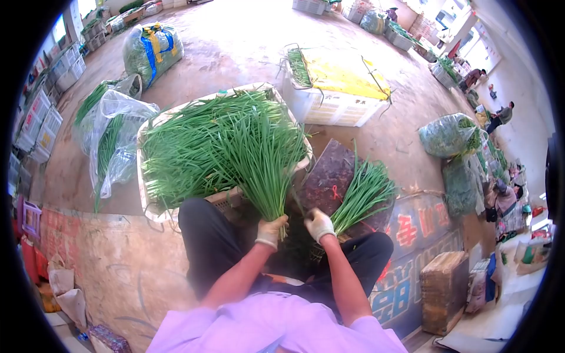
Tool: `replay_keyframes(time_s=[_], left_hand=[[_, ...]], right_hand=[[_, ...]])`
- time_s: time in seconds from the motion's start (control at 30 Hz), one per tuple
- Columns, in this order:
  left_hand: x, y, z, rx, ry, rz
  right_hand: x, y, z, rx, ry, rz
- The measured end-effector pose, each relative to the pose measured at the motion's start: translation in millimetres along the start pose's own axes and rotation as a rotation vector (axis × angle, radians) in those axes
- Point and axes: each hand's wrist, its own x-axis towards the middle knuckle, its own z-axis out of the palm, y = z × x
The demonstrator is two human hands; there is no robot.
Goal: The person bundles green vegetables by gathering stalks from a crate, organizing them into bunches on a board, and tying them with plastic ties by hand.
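Observation:
My left hand (272, 230), in a pale glove, is closed around the lower stalks of a bunch of long green leaves (262, 159). The leaves fan out over the front right of a white crate (141, 176) filled with more of them. My right hand (318, 225), also gloved, is beside the base of a smaller green bunch (365, 194). Its fingers are curled toward the left hand, and what they hold is too small to make out. Behind it lies a dark board (329, 176) with a red tie on it.
Behind the crate stands a white box (338, 109) with a yellow cover. Plastic bags of greens lie at the left (120, 126), upper left (154, 53) and right (450, 135). A wooden block (444, 291) stands at lower right. Several people are far right.

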Motion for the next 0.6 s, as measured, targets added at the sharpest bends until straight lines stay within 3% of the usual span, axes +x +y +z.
replay_keyframes(time_s=[0.03, 0.07, 0.1, 0.17, 0.23, 0.3, 0.4, 0.5, 0.53, 0.6], left_hand=[[2, 2, 0, 0.034, -0.01, -0.011], [6, 6, 0, 0.031, -0.011, -0.004], [7, 6, -1, 0.038, -0.017, -0.033], [8, -7, -5, 0.048, -0.017, -0.074], [30, -28, -6, -0.06, 0.026, 0.247], [26, -24, -8, -0.199, -0.039, 0.179], [33, -33, -18, 0.028, 0.003, 0.194], [38, -34, -19, 0.15, 0.018, 0.222], [40, -41, -22, 0.058, -0.014, 0.126], [50, -53, -23, 0.051, -0.014, 0.183]], right_hand=[[-3, -1, -5, -0.223, -0.137, 0.007], [-3, -18, -6, -0.1, -0.005, 0.069], [-2, -33, -7, -0.103, -0.009, 0.064], [-1, -77, -17, 0.27, 0.12, -0.211], [1, -117, -21, 0.228, 0.053, -0.343], [9, -137, -18, 0.218, 0.075, -0.439], [23, -138, -10, 0.252, 0.116, -0.403], [24, -127, -8, 0.133, -0.011, -0.353], [20, -125, -10, 0.072, -0.076, -0.35], [18, -122, -15, -0.005, -0.188, -0.33]])
